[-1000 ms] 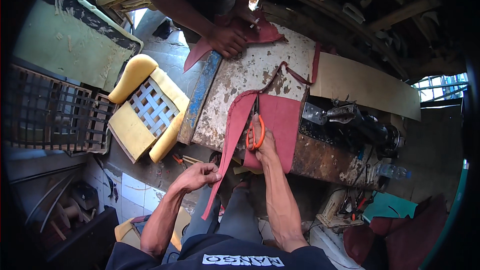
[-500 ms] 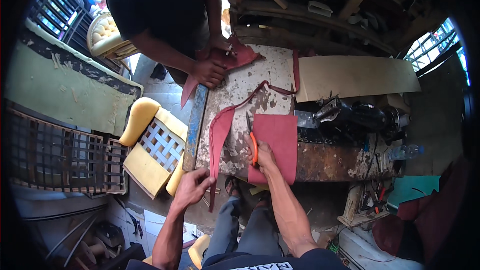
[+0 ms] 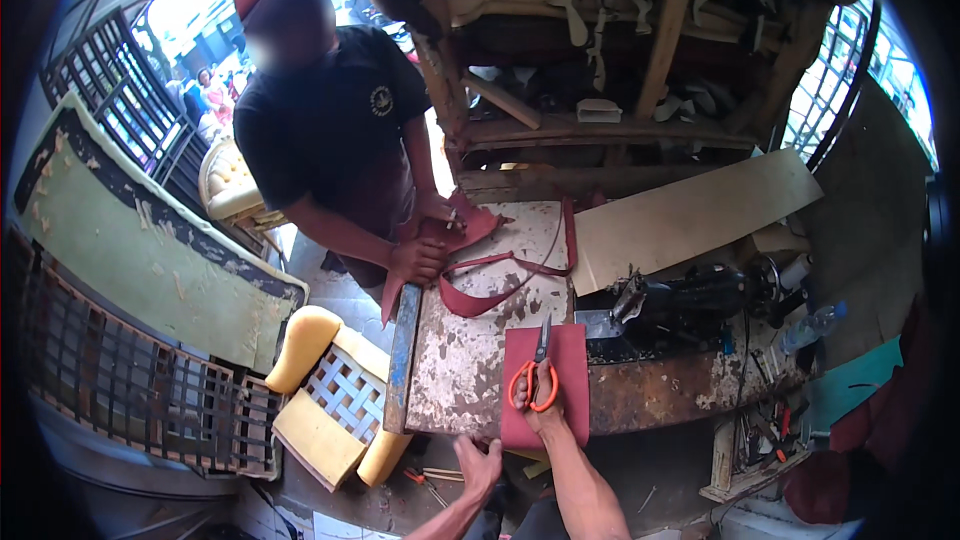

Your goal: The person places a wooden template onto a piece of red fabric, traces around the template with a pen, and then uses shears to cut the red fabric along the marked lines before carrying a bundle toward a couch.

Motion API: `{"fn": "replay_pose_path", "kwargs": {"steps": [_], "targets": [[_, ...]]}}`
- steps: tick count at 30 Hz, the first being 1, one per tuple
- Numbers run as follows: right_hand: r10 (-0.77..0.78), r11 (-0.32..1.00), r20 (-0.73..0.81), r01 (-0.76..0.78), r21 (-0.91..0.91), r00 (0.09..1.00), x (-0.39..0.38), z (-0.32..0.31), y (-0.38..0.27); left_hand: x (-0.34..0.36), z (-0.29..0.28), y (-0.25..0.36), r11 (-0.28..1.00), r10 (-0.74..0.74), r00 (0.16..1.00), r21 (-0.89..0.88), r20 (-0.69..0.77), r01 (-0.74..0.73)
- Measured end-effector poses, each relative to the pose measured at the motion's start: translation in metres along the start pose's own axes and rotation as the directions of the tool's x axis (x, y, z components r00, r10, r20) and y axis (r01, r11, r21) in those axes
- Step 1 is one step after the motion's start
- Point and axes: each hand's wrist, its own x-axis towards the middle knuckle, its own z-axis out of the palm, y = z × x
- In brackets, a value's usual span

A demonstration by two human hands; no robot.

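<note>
My right hand (image 3: 545, 406) is closed on a pair of orange-handled scissors (image 3: 543, 346), their blades pointing away from me. The scissors are over a flat red piece of material (image 3: 572, 365), which hangs over the table's front edge. Beside that edge, to the left, is my left hand (image 3: 478, 462), thumb and fingers apart and nothing visible in it; some fingertips are hard to make out. Farther back on the worn table (image 3: 455, 365) lies a long red strip (image 3: 472, 306) in a loop. A co-worker's hands (image 3: 418, 258) rest on another red piece (image 3: 475, 230).
A black sewing machine (image 3: 700, 295) occupies the table's right part, before a long tan sheet (image 3: 690, 220). A plastic bottle (image 3: 815, 328) lies at the right. A yellow-padded chair frame (image 3: 335, 385) stands left of the table. The co-worker (image 3: 335, 125) stands at the far left corner.
My left hand has let go of the red strip, which has shifted from the front edge back onto the table. The scissors have turned in my right hand. My view has tilted up.
</note>
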Motion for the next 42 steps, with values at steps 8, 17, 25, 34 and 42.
{"fn": "replay_pose_path", "kwargs": {"steps": [8,17,25,34,42], "targets": [[-0.046,0.907,0.02,0.05,-0.419,0.999,-0.026,-0.005,-0.024,-0.002,0.008,0.018,0.963,-0.254,0.671,0.243,0.696,0.113],[-0.398,0.851,0.098,0.407,-0.33,0.912,-0.151,0.017,-0.119,0.07,-0.052,0.192,0.868,0.435,0.809,-0.421,0.396,-0.262],[-0.432,0.813,-0.045,0.367,-0.452,0.901,-0.186,-0.048,-0.145,0.123,-0.047,0.287,0.655,0.693,0.695,-0.572,0.194,-0.494],[-0.361,0.797,-0.269,0.145,-0.587,0.893,-0.213,-0.114,-0.136,0.157,0.035,0.112,0.882,-0.173,0.924,-0.364,0.341,0.299],[-0.264,0.64,-0.204,0.012,-0.769,0.943,-0.21,-0.111,-0.131,0.062,0.025,0.098,0.747,-0.299,0.849,-0.446,0.436,0.492]]}}
